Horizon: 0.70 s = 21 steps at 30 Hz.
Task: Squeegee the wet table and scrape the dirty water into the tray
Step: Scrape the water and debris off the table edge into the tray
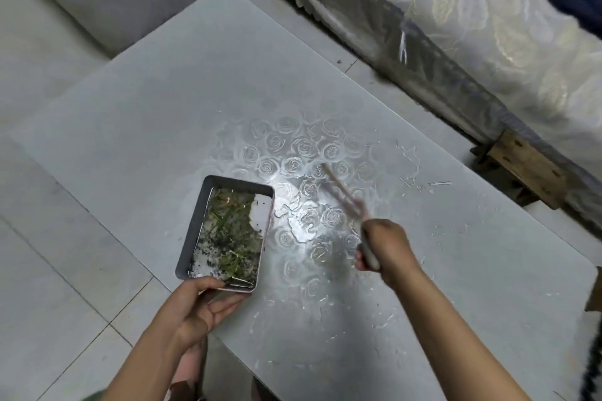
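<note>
— Where's the tray (192,228)?
— At the table's (163,91) left edge. The left hand (202,306) grips its near end, fingers curled beneath, thumb on the rim.
— And the squeegee (342,192)?
— Blurred. The right hand (387,247) is wrapped tight round its handle. The puddle (303,228) lies between blade and tray, so I'd sweep left; nothing's in the way.

This is looking like a home, a sleeping room: a floral-patterned mattress (488,26) is lying on a wooden frame (521,169) beside the low table (146,91), which is standing on a pale tiled floor (49,254).
</note>
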Motion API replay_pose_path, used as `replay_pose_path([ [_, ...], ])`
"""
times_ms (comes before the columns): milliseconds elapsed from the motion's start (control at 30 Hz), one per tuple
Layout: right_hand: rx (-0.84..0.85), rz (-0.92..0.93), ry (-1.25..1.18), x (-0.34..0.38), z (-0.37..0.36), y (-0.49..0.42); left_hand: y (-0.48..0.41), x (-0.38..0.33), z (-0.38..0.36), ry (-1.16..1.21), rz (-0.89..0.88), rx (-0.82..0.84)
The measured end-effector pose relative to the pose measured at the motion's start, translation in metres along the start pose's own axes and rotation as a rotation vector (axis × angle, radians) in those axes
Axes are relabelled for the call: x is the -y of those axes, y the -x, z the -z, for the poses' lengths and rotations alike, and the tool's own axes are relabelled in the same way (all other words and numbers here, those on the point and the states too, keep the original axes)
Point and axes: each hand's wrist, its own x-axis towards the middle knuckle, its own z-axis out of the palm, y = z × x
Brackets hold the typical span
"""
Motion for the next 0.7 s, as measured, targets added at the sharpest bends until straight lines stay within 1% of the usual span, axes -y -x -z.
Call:
replay_pose_path([
  [67, -0.064, 0.024, 0.038, -0.001, 0.012, -0.013, 0.004, 0.005, 0.005, 0.025, -0.007, 0.001],
  [167, -0.066, -0.037, 0.051, -0.012, 0.004, -0.018, 0.008, 0.01, 0.013, 0.051, -0.007, 0.004],
  [300, -0.028, -0.022, 0.16, -0.038, -0.05, 0.011, 0.011, 0.017, 0.029, 0.065, -0.009, -0.014],
  [367, 0.045, -0.048, 0.165, -0.041, -0.074, 0.031, 0.013, 0.02, 0.035, 0.087, -0.01, -0.018],
  [467, 0.208, -0.09, -0.01, -0.029, -0.088, 0.052, 0.019, 0.023, 0.042, 0.103, -0.007, -0.02],
  [500, 0.228, -0.099, -0.054, -0.021, -0.086, 0.057, 0.021, 0.023, 0.044, 0.11, -0.006, -0.018],
  [567, 0.184, -0.112, -0.084, -0.008, -0.072, 0.057, 0.024, 0.024, 0.05, 0.126, -0.007, -0.012],
  [700, 0.016, -0.043, -0.059, 0.008, -0.035, 0.04, 0.027, 0.025, 0.064, 0.165, 0.001, 0.007],
])
